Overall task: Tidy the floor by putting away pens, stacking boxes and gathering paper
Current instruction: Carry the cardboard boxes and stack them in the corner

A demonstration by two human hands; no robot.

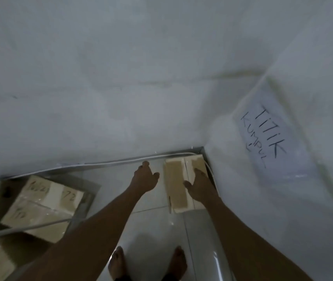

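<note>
At the left, a taped cardboard box point(40, 207) with handwriting lies on the tiled floor point(153, 226). The left hand point(144, 177) reaches out, fingers spread, holding nothing. The right hand point(199, 185) rests flat on the small box point(178, 185) in the far corner, not gripping it.

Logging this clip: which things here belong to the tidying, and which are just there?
Job:
- taped cardboard box in the corner, right hand resting on it
- left hand, open beside it
- scribbled cardboard boxes at left

Just there:
- white cable along the wall
- handwritten paper sign
</note>
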